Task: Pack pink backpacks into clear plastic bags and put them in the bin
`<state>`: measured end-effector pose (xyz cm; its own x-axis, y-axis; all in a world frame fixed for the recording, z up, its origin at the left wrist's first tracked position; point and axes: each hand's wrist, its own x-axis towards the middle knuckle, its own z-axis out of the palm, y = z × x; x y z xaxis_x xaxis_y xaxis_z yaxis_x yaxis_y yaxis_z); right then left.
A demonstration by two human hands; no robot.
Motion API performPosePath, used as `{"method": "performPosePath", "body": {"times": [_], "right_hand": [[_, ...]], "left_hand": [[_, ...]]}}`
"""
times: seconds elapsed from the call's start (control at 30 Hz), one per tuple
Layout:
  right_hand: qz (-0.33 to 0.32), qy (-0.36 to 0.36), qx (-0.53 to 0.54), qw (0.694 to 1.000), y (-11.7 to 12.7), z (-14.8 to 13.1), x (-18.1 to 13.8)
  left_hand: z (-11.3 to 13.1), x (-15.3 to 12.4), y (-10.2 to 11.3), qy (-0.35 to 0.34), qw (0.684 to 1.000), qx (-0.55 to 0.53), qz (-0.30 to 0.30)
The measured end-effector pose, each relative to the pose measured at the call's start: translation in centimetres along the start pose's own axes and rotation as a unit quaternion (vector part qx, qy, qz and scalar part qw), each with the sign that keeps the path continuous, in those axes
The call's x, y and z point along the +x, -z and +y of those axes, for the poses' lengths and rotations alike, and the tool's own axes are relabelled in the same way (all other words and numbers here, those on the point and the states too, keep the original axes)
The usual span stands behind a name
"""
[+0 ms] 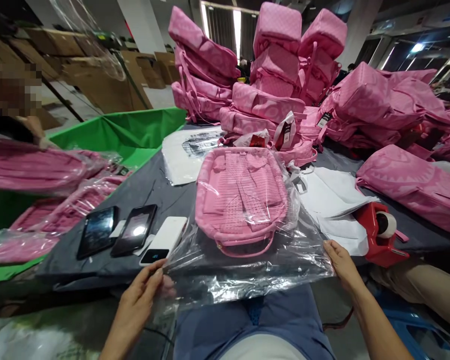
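A pink backpack (243, 195) lies flat inside a clear plastic bag (240, 285) on the dark-covered table. The mouth of the bag is spread wide toward me, past the table's front edge. My left hand (144, 287) pinches the bag's left corner, just below a white power bank (168, 237). With thumb and fingers closed, my right hand (339, 260) grips the right corner. The backpack's top handle loop (247, 252) points at me under the film.
Phones (135, 230) lie left of the bag. To the right are white sheets (330, 192) and a red tape dispenser (377, 240). Pink backpacks (277, 65) are stacked behind. At left, a green bin (142, 125) holds bagged backpacks, with a person beside it.
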<state>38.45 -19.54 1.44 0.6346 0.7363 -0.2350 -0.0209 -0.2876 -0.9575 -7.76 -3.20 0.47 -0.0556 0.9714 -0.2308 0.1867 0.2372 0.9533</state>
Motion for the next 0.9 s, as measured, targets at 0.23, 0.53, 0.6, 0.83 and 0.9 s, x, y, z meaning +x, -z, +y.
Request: {"method": "performPosePath", "body": {"times": [0.23,0.53,0.6,0.83,0.9], "right_hand": [[-0.026,-0.05,0.065,0.996,-0.2,0.9,0.3],[0.159,0.341,-0.292,0.879,4.0,5.1,-1.7],[0.12,0.438,-0.379,0.806,4.1,5.4,-1.9],[-0.068,0.362,-0.251,0.895,3.9,2.3,-1.1],[-0.066,0.297,-0.187,0.934,3.9,1.5,-0.9]], "left_hand": [[0.2,-1.0,-0.9,0.098,0.984,-0.15,-0.016],[-5.0,1.0,4.8,-0.336,0.898,0.283,0.033],[-5.5,1.3,4.6,-0.426,0.847,0.317,-0.012],[-2.6,-0.4,1.6,-0.366,0.902,0.206,-0.1],[-2.0,-0.1,1.7,-0.311,0.929,0.169,-0.108]]}}
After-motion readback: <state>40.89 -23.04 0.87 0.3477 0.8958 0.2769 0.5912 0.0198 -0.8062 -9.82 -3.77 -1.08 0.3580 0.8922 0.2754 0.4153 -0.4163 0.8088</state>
